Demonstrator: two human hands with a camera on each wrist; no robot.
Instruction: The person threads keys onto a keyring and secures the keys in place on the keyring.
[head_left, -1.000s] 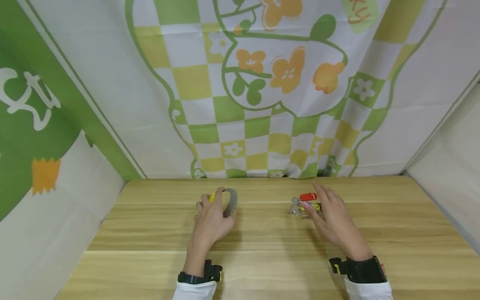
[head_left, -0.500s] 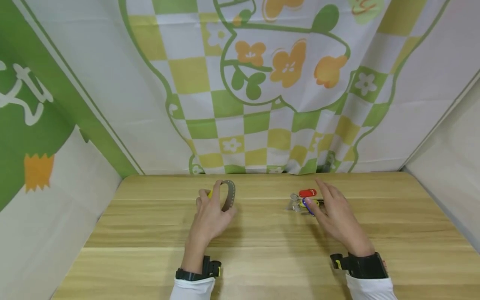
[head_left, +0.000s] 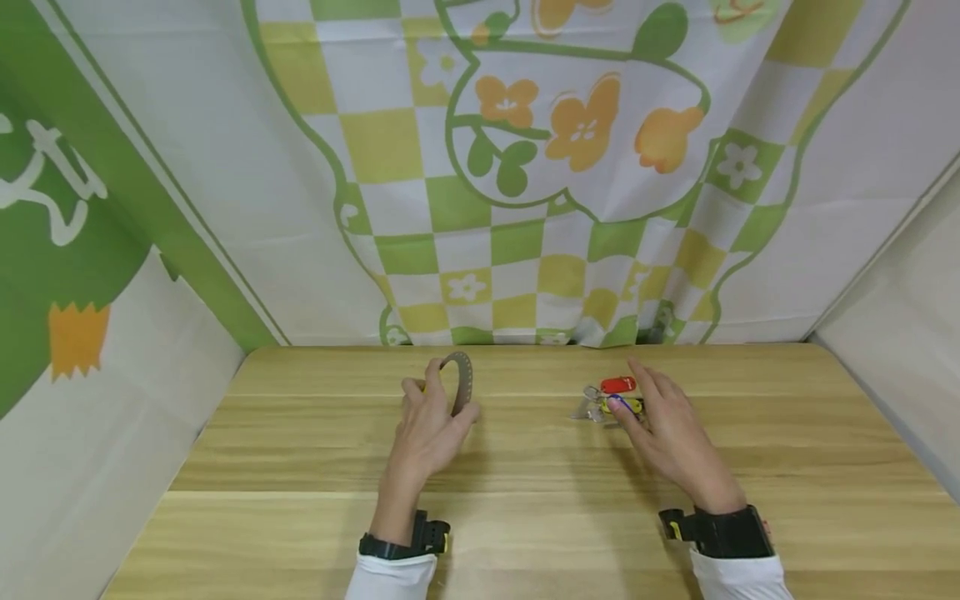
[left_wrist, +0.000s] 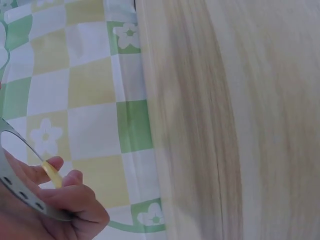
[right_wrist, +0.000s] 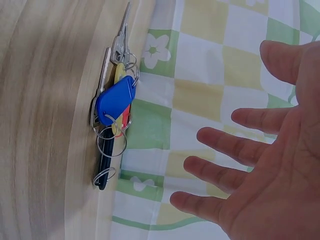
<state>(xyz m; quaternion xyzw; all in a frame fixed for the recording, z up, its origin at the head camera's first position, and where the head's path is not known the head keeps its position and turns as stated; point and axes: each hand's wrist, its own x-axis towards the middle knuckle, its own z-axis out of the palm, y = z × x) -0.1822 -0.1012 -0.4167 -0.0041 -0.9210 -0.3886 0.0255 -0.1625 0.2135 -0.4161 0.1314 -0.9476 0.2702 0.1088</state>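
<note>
while the head view looks down, i see the left hand (head_left: 429, 429) holding a curved grey strip (head_left: 467, 385) over the wooden table (head_left: 525, 508); the right hand (head_left: 672, 435) is just beside a bunch of keys (head_left: 594, 410). in the left wrist view, that hand curls round the strip, close to its yellow part (left_wrist: 52, 174). in the right wrist view, the right hand spreads wide, apart from the keys resting on the table, a blue tag (right_wrist: 116, 99) in front of a red one (right_wrist: 126, 114).

1. To my left, white lettering (head_left: 51, 200) on the green panel (head_left: 75, 275) is cut off; I can't read it.
2. Upper right, on the curtain (head_left: 525, 242), orange strokes (head_left: 742, 12) cross a pale green patch (head_left: 738, 32), also illegible.
3. By my right hand (head_left: 678, 437), the red tag (head_left: 617, 385) bears a white mark, too small to read.
</note>
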